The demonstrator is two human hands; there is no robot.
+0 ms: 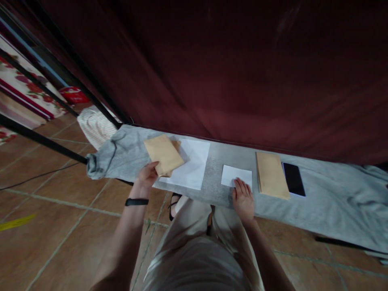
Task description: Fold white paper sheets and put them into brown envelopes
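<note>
Left hand: the left hand (147, 174) reached to the near corner of a brown envelope (164, 154), fingers curled around its lower edge and pinching it; a dark band sat on that wrist.
Brown envelope: it lay tilted, partly over a large white sheet (190, 165) and partly over the grey cloth (330, 202), with another brown piece just showing beneath its right edge.
Right hand: the right hand (243, 200) rested flat, palm down, fingers straight and close together, their tips on the near edge of a small white paper (236, 175).
Small white paper: it lay flat on the cloth, between the large white sheet and a second brown envelope (271, 175).
Second brown envelope: it lay flat, lengthwise away from the person, well apart from both hands.
Phone: a dark phone (293, 179) lay just beside that envelope, on its right, screen dark.
Surface: the grey cloth covered a long narrow table, bunched at its left end.
Backdrop: a dark red curtain (230, 68) hung directly behind the table.
Floor: brown tiles (54, 226) showed below.
</note>
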